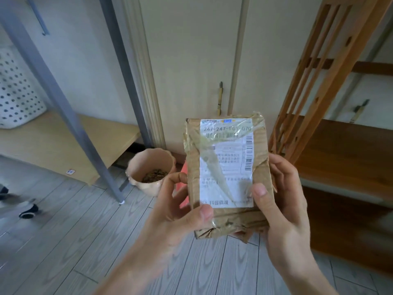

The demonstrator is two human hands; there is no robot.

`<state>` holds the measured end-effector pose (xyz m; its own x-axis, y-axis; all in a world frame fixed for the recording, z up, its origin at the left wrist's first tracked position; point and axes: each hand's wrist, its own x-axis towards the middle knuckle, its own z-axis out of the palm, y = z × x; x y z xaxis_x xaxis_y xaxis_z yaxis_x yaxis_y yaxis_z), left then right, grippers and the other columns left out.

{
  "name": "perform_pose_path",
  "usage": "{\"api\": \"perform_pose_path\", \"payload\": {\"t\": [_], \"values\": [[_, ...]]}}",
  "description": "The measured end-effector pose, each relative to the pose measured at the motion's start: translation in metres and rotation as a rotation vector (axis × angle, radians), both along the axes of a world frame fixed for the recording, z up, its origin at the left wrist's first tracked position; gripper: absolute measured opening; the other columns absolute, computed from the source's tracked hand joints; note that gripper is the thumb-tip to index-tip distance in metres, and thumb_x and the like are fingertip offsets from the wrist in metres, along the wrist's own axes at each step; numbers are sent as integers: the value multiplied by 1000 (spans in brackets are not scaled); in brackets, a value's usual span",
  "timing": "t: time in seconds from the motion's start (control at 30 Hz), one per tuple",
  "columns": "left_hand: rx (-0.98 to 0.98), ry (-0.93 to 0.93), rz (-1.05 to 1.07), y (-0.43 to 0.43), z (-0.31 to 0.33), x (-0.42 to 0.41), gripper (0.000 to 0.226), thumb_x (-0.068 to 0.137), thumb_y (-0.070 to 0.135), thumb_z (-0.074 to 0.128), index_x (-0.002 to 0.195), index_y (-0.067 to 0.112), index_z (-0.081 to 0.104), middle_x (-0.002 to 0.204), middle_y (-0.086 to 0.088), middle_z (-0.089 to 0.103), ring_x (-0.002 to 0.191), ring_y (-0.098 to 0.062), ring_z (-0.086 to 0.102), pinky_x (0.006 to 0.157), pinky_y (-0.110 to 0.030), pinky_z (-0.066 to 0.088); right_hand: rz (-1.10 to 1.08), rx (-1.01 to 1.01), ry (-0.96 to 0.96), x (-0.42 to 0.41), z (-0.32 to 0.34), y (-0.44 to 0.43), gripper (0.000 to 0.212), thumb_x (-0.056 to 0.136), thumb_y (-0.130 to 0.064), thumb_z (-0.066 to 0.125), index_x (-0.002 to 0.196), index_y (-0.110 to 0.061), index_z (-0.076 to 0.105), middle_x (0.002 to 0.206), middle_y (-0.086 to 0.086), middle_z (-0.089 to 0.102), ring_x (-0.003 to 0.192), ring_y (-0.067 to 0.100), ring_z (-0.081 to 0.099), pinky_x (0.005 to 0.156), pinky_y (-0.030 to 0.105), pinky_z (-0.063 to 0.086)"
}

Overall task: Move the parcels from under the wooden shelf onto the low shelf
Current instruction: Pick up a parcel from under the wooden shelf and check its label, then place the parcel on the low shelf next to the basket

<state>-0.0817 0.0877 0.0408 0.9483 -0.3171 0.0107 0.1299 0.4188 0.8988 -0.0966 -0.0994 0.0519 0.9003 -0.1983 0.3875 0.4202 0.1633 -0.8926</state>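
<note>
Carrying is the step judged in hand: a taped cardboard parcel (227, 177) is held in mid-air between the wooden shelf (331, 86) and the low shelf (63, 145), clasped by the left hand (176, 209) and right hand (282, 201). A leftward swing and set-down are called for next.

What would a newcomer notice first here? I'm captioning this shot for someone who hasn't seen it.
A brown parcel with a white label, held up mid-frame by the left hand and the right hand. Behind it on the floor stands a pink pot, beside the low shelf at left; the wooden shelf is at right.
</note>
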Motion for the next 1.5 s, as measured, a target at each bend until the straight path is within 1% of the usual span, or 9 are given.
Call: {"api": "perform_pose_path", "payload": {"t": [0.27, 0.4, 0.47, 0.6, 0.8, 0.93, 1.1, 1.23, 1.5], "values": [[-27, -39, -86, 3, -1, 5, 90, 59, 30, 98, 132, 16, 46, 133, -11, 45, 120, -37, 50, 101, -68, 45, -88, 2, -39, -3, 1, -2, 44, 82, -4, 71, 117, -22, 49, 107, -24, 71, 102, 0, 69, 80, 13, 55], [85, -259, -43, -1, 9, 3, 123, 62, 54, 88, 159, 25, 18, 147, 21, 50, 143, -22, 46, 104, -61, 48, -175, -77, 46, -3, -3, 6, 14, 94, -23, 65, 108, -25, 63, 91, -9, 76, 77, 5, 72, 67, 33, 61], [-6, -214, -31, 6, 12, 3, 119, 68, 57, 83, 161, 29, 14, 159, 11, 42, 148, -29, 39, 110, -62, 41, -60, -28, 142, -1, -2, 12, 24, 98, -31, 56, 117, -28, 69, 89, -5, 76, 73, 6, 71, 67, 36, 62], [-102, -178, -42, 26, 18, -3, 94, 76, 25, 86, 151, 48, 34, 156, -2, 49, 142, -32, 48, 101, -53, 52, 121, 78, 285, 5, -7, 31, 30, 100, -20, 59, 128, -24, 67, 125, 4, 74, 119, 27, 68, 100, 64, 51], [5, -211, 134, 76, 35, -25, 88, 75, -7, 72, 146, 33, 43, 140, -21, 61, 126, -42, 61, 93, -47, 58, 354, 218, 360, 17, -14, 98, 41, 94, -9, 49, 113, -28, 79, 123, 5, 76, 120, 23, 69, 93, 33, 59], [-61, -127, 334, 144, 34, -40, 93, 80, -1, 77, 141, 60, 39, 141, -6, 66, 126, -30, 65, 92, -43, 58, 382, 41, 334, 23, -11, 167, 23, 96, -22, 64, 119, -19, 67, 117, 11, 75, 99, 20, 72, 73, 27, 61], [-243, -100, 497, 227, 35, -37, 64, 79, 0, 70, 121, 49, 66, 131, -15, 71, 116, -35, 70, 89, -46, 61, 476, -496, 246, 31, 36, 257, 82, 53, -67, 85, 120, -27, 61, 120, -6, 70, 113, 14, 66, 91, 36, 58], [-254, -88, 560, 298, 42, -24, 60, 82, 2, 70, 109, 55, 68, 131, -16, 70, 119, -39, 67, 93, -52, 58, 483, -721, 313, 60, 82, 340, 70, 47, -55, 88, 109, -36, 62, 104, -29, 67, 95, -4, 66, 80, 18, 57], [-11, -90, 584, 425, 67, 39, 66, 86, -2, 76, 139, 20, 44, 123, -19, 70, 100, -26, 77, 75, -36, 64, 605, -761, 433, 131, 115, 454, 67, 63, -21, 96, 115, -29, 55, 107, -1, 71, 76, -3, 72, 72, 18, 57]]}}
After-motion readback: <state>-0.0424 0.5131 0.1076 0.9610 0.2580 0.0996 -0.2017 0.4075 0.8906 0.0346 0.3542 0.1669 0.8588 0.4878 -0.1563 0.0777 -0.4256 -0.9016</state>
